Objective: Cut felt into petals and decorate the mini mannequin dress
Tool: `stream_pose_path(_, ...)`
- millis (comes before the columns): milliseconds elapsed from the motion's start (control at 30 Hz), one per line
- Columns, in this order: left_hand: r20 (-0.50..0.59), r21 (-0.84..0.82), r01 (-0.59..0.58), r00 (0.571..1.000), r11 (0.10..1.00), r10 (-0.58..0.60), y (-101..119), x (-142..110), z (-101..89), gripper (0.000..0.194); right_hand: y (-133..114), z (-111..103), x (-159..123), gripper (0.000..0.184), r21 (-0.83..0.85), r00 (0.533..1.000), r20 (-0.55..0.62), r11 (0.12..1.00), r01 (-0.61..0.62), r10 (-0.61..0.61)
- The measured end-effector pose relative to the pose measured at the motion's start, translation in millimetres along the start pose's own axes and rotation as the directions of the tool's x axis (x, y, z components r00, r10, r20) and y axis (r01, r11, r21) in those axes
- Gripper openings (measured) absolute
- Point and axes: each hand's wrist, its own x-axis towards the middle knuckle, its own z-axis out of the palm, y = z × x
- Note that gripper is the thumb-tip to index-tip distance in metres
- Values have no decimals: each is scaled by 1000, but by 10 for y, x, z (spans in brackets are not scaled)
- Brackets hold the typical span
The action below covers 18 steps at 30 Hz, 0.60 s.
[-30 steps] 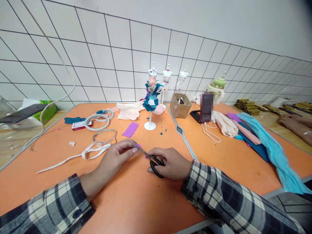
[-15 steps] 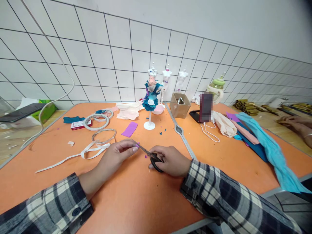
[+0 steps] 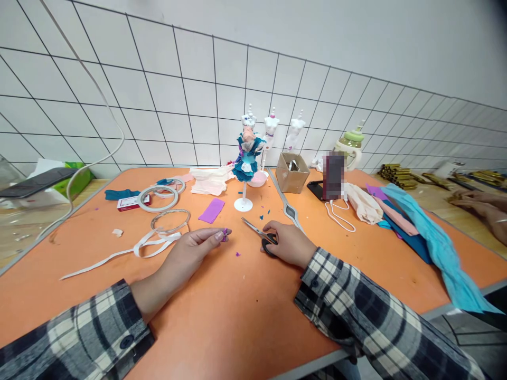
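Between thumb and fingers, my left hand [image 3: 200, 247] pinches a small purple paper piece [image 3: 225, 235]. My right hand [image 3: 291, 244] grips black-handled scissors [image 3: 255, 228], whose blades point up and left, apart from the purple piece. A purple scrap [image 3: 238, 254] lies on the orange table [image 3: 206, 311] between the hands. Beyond them stands a miniature dress form [image 3: 245, 158] on a white base, dressed in teal, white and pink crinkled paper. A flat purple paper rectangle [image 3: 212, 210] lies to its left.
Tape rolls [image 3: 158, 198], a white ribbon [image 3: 154, 244] and a small red-white box [image 3: 132, 202] lie left. Behind are bare white dress forms [image 3: 297, 129] and a cardboard box [image 3: 292, 173]. At right are a phone [image 3: 334, 176], blue crepe paper [image 3: 439, 253] and another person's hand [image 3: 481, 206].
My right hand has drawn the scissors away from the purple piece, to the right and slightly farther from me. My left hand keeps its pinch, almost unmoved.
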Motion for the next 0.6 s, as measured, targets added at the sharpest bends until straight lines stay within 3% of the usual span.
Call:
stream_pose_path(100, 24, -19, -13, 1000, 1000, 13, -15, -2, 8, 42, 34, 33, 30, 49, 109, 998, 57, 993, -34, 28)
stream_pose_path(167, 32, -32, -13, 999, 999, 14, -22, -7, 14, 41, 52, 40, 42, 45, 170, 997, 74, 985, -31, 18)
stream_pose_path(233, 39, -50, -5, 999, 999, 7, -29, -14, 22, 39, 32, 43, 34, 37, 201, 1000, 9, 980, 8, -10)
stream_pose_path(300, 44, -72, 8, 999, 997, -5, -36, -22, 32, 39, -47, 50, 5, 27, 206, 984, -158, 972, 114, -82)
stream_pose_path(400, 46, -111, 18, 999, 994, -13, -37, -35, 46, 37, -264, 92, -47, 17, 200, 862, -441, 908, 367, -252)
stream_pose_path(500, 91, -208, 33, 996, 978, -15, -16, -48, 55, 34, -493, 179, -45, 14, 138, 702, -575, 797, 589, -420)
stream_pose_path(567, 154, -297, 68, 988, 953, -22, 5, -56, 61, 32, -585, 249, -9, 10, 129, 649, -609, 751, 648, -456)
stream_pose_path(600, 181, -330, 84, 983, 940, -25, 15, -60, 63, 31, -606, 284, 12, 9, 152, 653, -615, 747, 647, -441)
